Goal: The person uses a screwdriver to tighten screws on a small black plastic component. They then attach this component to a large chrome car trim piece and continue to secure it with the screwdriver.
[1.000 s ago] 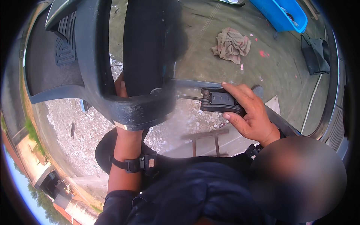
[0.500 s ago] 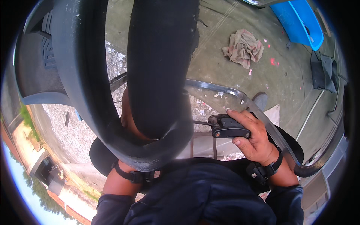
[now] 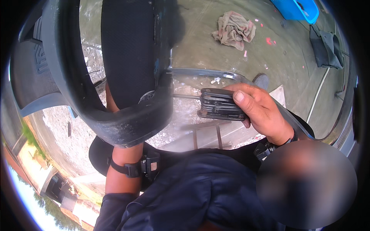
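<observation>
My right hand (image 3: pixel 260 111) grips a black folding multi-tool (image 3: pixel 220 104), thumb on top, with several blades folded in its body. One thin metal shaft (image 3: pixel 187 96) sticks out to the left and meets the edge of a chair's black plastic armrest (image 3: pixel 127 129); its tip is hidden there. My left arm passes behind that armrest loop. Only a strip of my left hand (image 3: pixel 111 101) shows through the loop beside the dark seat pad (image 3: pixel 127 54), and its fingers are hidden. The chair's mesh backrest (image 3: pixel 27 77) is at the far left.
A bent chrome tube (image 3: pixel 208 72) runs behind the multi-tool and curves down the right side. Beyond it lie a crumpled rag (image 3: pixel 235 30), a blue plastic bin (image 3: pixel 296 11) and a dark bag (image 3: pixel 325 48) on a green ground sheet (image 3: pixel 200 42).
The chair has shifted left and tilted a little in view. My right hand has turned the multi-tool, so its stacked blades now face up, and moved slightly left and up with it.
</observation>
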`<action>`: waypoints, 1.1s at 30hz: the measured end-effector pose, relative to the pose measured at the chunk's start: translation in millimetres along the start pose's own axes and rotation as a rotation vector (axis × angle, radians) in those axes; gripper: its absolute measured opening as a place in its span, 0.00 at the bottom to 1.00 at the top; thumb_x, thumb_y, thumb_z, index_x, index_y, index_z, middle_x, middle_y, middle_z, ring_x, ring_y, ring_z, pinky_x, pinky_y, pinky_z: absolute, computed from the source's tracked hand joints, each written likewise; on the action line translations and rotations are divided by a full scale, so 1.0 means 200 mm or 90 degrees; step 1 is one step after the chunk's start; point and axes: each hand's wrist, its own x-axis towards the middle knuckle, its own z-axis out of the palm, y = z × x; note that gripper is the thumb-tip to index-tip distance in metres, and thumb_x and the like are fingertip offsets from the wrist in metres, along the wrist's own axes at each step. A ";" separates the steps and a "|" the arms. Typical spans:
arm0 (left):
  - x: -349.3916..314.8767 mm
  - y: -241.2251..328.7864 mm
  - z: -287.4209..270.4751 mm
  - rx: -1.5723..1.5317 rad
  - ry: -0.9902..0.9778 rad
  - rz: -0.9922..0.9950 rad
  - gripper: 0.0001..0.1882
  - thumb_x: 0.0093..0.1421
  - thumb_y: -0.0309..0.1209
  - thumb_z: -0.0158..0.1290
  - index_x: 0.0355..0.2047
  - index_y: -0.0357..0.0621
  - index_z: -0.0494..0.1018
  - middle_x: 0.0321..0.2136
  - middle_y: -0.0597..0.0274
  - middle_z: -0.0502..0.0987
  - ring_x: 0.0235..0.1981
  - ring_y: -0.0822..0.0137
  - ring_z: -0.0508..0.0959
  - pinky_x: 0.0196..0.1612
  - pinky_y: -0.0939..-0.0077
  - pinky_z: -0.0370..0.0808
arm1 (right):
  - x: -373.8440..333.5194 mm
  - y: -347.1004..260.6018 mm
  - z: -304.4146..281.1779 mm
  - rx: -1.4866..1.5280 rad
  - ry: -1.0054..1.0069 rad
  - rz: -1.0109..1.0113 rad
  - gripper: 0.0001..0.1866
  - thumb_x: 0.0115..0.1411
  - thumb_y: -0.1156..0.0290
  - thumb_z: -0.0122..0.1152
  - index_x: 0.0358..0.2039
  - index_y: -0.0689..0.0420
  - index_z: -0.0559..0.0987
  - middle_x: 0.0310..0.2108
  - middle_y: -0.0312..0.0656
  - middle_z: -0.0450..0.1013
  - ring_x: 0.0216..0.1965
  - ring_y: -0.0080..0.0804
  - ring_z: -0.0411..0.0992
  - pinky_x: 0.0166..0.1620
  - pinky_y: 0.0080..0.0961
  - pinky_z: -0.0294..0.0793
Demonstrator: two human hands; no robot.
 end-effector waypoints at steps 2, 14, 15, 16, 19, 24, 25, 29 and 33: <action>0.01 -0.03 -0.01 -0.057 0.023 0.018 0.18 0.70 0.39 0.45 0.56 0.45 0.70 0.51 0.57 0.76 0.52 0.58 0.77 0.59 0.60 0.70 | -0.01 -0.02 0.03 0.028 0.050 0.013 0.22 0.71 0.54 0.51 0.49 0.62 0.78 0.19 0.29 0.66 0.19 0.14 0.64 0.24 0.16 0.62; -0.27 -0.11 0.17 -0.048 -0.116 -0.256 0.19 0.63 0.31 0.57 0.53 0.42 0.68 0.53 0.57 0.74 0.58 0.59 0.71 0.57 0.63 0.68 | 0.03 0.02 0.08 0.362 0.075 0.056 0.16 0.68 0.59 0.55 0.37 0.62 0.78 0.22 0.39 0.73 0.09 0.15 0.56 0.12 0.14 0.52; -0.26 -0.10 0.24 -0.067 -0.169 -0.251 0.22 0.63 0.33 0.59 0.54 0.42 0.68 0.54 0.57 0.73 0.59 0.59 0.70 0.58 0.63 0.67 | 0.04 0.03 0.09 0.402 0.078 0.056 0.16 0.67 0.59 0.56 0.33 0.60 0.77 0.19 0.38 0.71 0.08 0.16 0.57 0.11 0.14 0.52; -0.28 -0.11 0.28 -0.096 -0.182 -0.263 0.25 0.62 0.36 0.60 0.56 0.42 0.67 0.54 0.58 0.73 0.59 0.59 0.70 0.59 0.63 0.66 | 0.04 0.03 0.09 0.399 0.079 0.062 0.16 0.67 0.59 0.56 0.33 0.60 0.77 0.19 0.38 0.71 0.08 0.16 0.57 0.11 0.15 0.52; -0.32 -0.12 0.39 -0.192 -0.216 -0.288 0.34 0.61 0.44 0.60 0.63 0.44 0.63 0.56 0.59 0.72 0.60 0.61 0.68 0.64 0.62 0.60 | 0.03 0.04 0.08 0.388 0.078 0.073 0.16 0.67 0.58 0.56 0.31 0.59 0.77 0.19 0.37 0.71 0.08 0.16 0.58 0.11 0.16 0.52; -0.21 -0.16 0.47 -0.254 -0.207 -0.202 0.25 0.64 0.39 0.57 0.59 0.45 0.66 0.54 0.60 0.74 0.57 0.64 0.71 0.65 0.61 0.63 | 0.00 0.02 0.09 0.360 0.057 0.050 0.16 0.67 0.58 0.55 0.39 0.60 0.78 0.25 0.39 0.75 0.12 0.17 0.56 0.14 0.19 0.49; -0.21 -0.15 0.48 -0.252 -0.201 -0.197 0.25 0.64 0.39 0.57 0.58 0.45 0.67 0.53 0.60 0.74 0.56 0.64 0.71 0.64 0.61 0.64 | 0.00 0.02 0.08 0.288 0.075 0.030 0.17 0.66 0.57 0.56 0.41 0.60 0.78 0.28 0.41 0.76 0.14 0.20 0.60 0.16 0.21 0.54; -0.19 -0.16 0.47 -0.224 -0.228 -0.174 0.23 0.64 0.40 0.58 0.55 0.45 0.69 0.52 0.60 0.75 0.56 0.64 0.72 0.63 0.62 0.66 | -0.02 0.09 0.05 -0.162 0.240 -0.331 0.20 0.64 0.56 0.60 0.46 0.60 0.76 0.31 0.42 0.76 0.20 0.25 0.68 0.24 0.21 0.65; -0.19 -0.16 0.43 -0.190 -0.220 -0.197 0.24 0.63 0.44 0.59 0.54 0.45 0.70 0.51 0.60 0.75 0.56 0.65 0.71 0.63 0.63 0.66 | -0.09 0.11 0.01 -0.402 0.214 -0.456 0.25 0.64 0.57 0.61 0.53 0.61 0.72 0.35 0.43 0.77 0.28 0.24 0.68 0.33 0.21 0.68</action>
